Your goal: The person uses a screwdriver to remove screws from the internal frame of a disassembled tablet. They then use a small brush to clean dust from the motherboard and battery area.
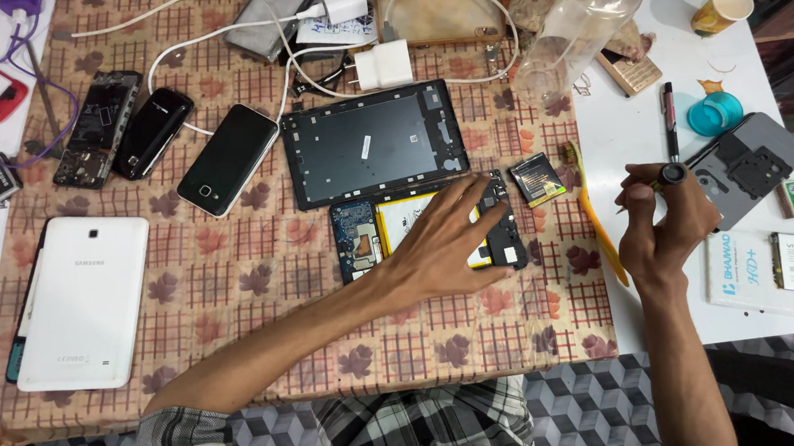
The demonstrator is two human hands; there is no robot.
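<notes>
Left hand (pixel 444 238) lies flat on the opened tablet (pixel 434 230); right hand (pixel 663 220) beside it grips a screwdriver (pixel 665 177).

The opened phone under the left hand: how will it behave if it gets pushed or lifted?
The opened phone probably slides little: it lies flat on cloth under the left hand. It looks fragile, with board and battery exposed. Being thin and backless, it may flex if lifted by one end.
</notes>
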